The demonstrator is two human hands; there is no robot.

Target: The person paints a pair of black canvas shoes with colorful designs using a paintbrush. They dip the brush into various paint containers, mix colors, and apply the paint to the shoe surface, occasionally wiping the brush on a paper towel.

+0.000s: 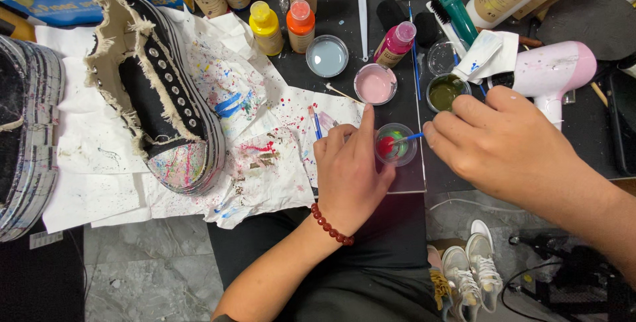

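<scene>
My left hand (348, 169), with a red bead bracelet at the wrist, steadies a small clear cup (395, 144) that holds red and green paint; its index finger rests on the cup's left rim. My right hand (500, 143) grips a thin blue paintbrush (409, 138) whose tip is dipped in that cup. A black frayed canvas shoe (156, 90) with a paint-splattered toe lies on white paper to the left.
Small cups of pink (375, 84), pale blue (327, 56) and olive paint (444, 91) stand behind the hands. Yellow (266, 28), orange (301, 26) and pink paint bottles (395, 45) stand further back. A pink hair dryer (553, 70) lies right. A second shoe (23, 136) is far left.
</scene>
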